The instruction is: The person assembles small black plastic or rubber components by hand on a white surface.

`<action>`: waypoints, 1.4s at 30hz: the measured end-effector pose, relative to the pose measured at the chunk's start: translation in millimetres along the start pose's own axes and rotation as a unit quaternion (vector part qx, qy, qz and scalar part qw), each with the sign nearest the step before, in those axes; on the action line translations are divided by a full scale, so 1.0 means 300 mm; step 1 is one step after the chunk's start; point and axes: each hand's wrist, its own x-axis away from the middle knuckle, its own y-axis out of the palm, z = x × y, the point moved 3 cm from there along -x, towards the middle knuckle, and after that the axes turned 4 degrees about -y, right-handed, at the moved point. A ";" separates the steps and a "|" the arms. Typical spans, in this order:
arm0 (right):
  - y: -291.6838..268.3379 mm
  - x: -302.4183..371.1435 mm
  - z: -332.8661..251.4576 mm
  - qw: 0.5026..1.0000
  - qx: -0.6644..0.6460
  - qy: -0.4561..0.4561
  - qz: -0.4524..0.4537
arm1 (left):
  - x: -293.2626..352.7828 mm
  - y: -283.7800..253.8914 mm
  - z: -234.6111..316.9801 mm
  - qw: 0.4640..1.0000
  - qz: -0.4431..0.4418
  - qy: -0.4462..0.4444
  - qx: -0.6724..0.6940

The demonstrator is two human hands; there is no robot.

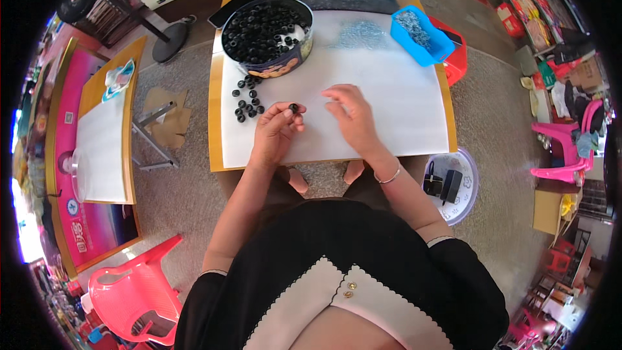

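Small black part (293, 108) is pinched in the fingertips of the left hand (277, 124), above the near half of the smooth, white-covered worktop (402, 116) — stubby, rounded, apparently holed. Right hand (352, 118) is poised nearby, fingers loosely curled, nothing seen gripped. Loose black beads (253, 102) are scattered beside a heaped round tub (285, 63) — fine silvery bits (411, 28) are held in a blue plastic tray (440, 50).

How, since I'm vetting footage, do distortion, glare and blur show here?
Head view: the pink board bows along the rim; head view: the far left edge glares white; head view: the black bead in the left hand stands out, but the silvery bits in the blue tray merge.
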 end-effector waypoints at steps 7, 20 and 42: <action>-0.367 0.015 0.214 0.952 0.262 0.042 0.152 | -0.012 0.022 -0.001 0.999 0.002 -0.004 0.039; -0.385 -0.008 0.273 0.921 0.364 0.085 0.108 | -0.010 0.018 -0.003 1.000 -0.010 -0.005 0.028; 0.067 -0.059 -0.160 0.964 0.193 -0.171 -0.058 | -0.005 0.018 -0.004 1.000 0.009 -0.016 -0.009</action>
